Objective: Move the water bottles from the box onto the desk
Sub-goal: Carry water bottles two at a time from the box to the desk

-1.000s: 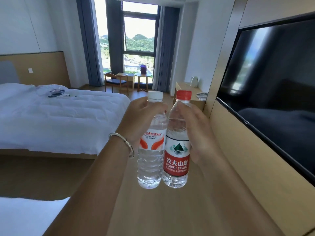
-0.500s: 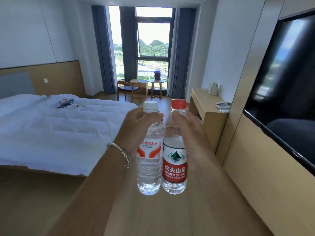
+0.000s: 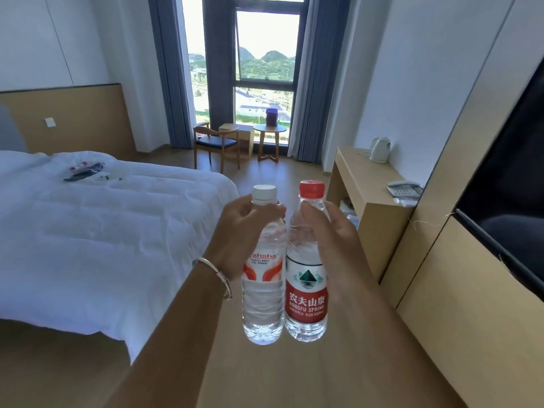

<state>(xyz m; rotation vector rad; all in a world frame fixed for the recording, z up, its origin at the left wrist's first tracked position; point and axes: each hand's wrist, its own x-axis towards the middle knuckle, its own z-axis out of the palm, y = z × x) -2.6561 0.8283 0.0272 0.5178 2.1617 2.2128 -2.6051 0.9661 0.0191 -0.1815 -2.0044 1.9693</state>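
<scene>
We stood in a hotel room: a white-quilted bed (image 3: 97,231), a wall-mounted television (image 3: 506,184), a wooden desk (image 3: 368,178) bearing kettle (image 3: 379,149) and telephone (image 3: 404,189), curtained window (image 3: 259,63) beyond.

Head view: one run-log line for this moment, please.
left hand: grips white-capped clear plastic bottle | right hand: grips red-capped clear plastic bottle | wooden desk: ahead

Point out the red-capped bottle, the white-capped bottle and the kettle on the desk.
red-capped bottle (image 3: 306,301): head view, on its red label.
white-capped bottle (image 3: 263,307): head view, on its clear lower body.
kettle (image 3: 379,150): head view, on its white body.
</scene>
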